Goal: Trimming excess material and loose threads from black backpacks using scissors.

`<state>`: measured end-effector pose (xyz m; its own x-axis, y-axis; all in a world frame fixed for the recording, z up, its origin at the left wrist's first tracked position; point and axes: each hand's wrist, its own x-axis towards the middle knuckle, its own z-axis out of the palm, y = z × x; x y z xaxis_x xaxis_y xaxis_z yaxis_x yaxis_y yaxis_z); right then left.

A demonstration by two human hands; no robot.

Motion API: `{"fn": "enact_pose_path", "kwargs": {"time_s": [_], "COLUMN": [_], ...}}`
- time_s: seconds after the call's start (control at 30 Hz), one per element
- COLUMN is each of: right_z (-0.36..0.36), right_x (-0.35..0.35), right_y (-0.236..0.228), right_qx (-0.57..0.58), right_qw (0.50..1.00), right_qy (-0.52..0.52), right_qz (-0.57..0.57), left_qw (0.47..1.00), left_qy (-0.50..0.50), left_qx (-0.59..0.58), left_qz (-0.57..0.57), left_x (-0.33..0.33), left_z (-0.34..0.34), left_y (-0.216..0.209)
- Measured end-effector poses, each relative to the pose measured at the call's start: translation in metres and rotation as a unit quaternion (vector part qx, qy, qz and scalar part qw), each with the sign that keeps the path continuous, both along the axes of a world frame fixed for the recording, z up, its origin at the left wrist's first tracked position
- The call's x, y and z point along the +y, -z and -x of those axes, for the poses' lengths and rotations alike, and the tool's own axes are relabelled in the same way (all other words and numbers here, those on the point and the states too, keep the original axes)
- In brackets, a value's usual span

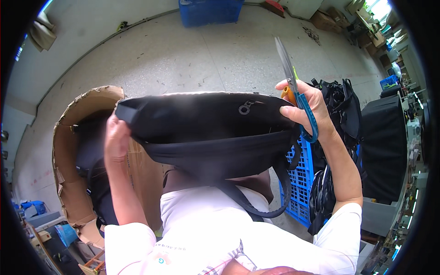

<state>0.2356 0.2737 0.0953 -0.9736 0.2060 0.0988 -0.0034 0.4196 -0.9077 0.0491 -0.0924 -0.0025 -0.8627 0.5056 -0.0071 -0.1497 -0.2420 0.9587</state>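
A black fabric bag (206, 158) with a strap (256, 211) hangs across my lap, its long top opening gaping toward me. My left hand (117, 137) grips the bag's left end, a little blurred. At the other end, my right hand (314, 103) pinches the bag's edge between thumb and fingers. Scissors (285, 59) with blue-and-orange handles also sit in that hand, blades pointing up and away from the bag. A dark ring-shaped piece (245, 108) shows on the inner far wall of the bag, near its right side.
To my left stands an open cardboard box (64, 151) with black bags inside. On the right, a blue plastic crate (300, 183) stands beside a heap of black bags (341, 114). A blue bin (211, 13) is far ahead on the grey floor (183, 59), which has scattered scraps.
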Motion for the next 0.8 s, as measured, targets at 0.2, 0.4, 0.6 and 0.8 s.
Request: {"fn": "enact_pose_path", "kwargs": {"time_s": [0.2,0.4,0.6,0.8], "right_z": [-0.014,-0.039,-0.041,-0.041], "right_x": [0.003,-0.015,0.001,0.020], "right_y": [0.008,0.027,0.044,0.059], "right_qx": [0.013,0.023,-0.073,-0.074], "right_qw": [0.994,0.998,0.988,0.954], "right_qy": [0.080,0.066,0.032,-0.030], "right_qz": [0.080,0.007,-0.130,-0.290], "left_qw": [0.998,0.991,0.992,0.988], "left_qy": [-0.043,0.095,0.121,0.133], "left_qx": [0.025,0.088,0.016,-0.027], "left_qz": [-0.034,-0.024,-0.036,-0.078], "left_x": [0.039,0.074,0.097,0.078], "left_z": [0.025,0.062,0.061,0.087], "left_y": [0.010,-0.088,-0.035,-0.001]}}
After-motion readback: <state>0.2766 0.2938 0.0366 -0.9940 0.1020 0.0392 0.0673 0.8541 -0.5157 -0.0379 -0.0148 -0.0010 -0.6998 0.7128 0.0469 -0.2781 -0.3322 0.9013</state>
